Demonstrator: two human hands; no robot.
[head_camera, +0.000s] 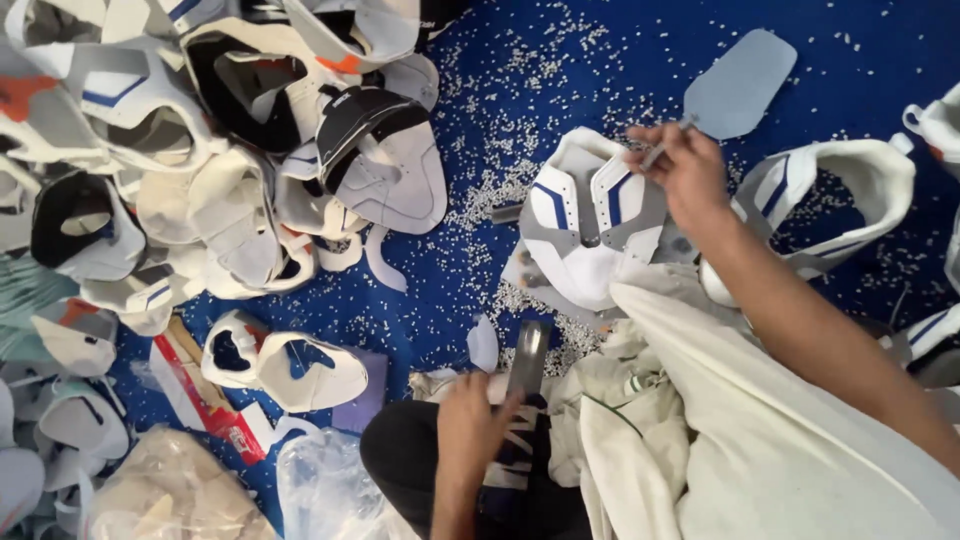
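Reaching up and across from the lower right of the frame, my right arm runs bare over the cream cloth (760, 440) in my lap, and my right hand (685, 170) sits just right of centre in the upper half. Its fingers are pinched shut on a thin grey tool (662, 150), whose tip touches the top edge of the white, grey and blue shoe upper (590, 225) lying on the blue floor (560, 60). My left forearm rises from the bottom edge near the middle, and my left hand (470, 420) is clenched around the handle of a metal hammer (527, 360), its flat head pointing up toward the shoe upper but apart from it.

Small white pellets (490, 210) are scattered over the floor around the work. A grey insole-shaped piece (738, 85) lies just above my right hand. A heap of shoe uppers (200, 150) fills the upper left. In the lower left, a long red and white package (200, 400) lies slanted, with a crumpled clear plastic bag (320, 485) beside it at the bottom edge.
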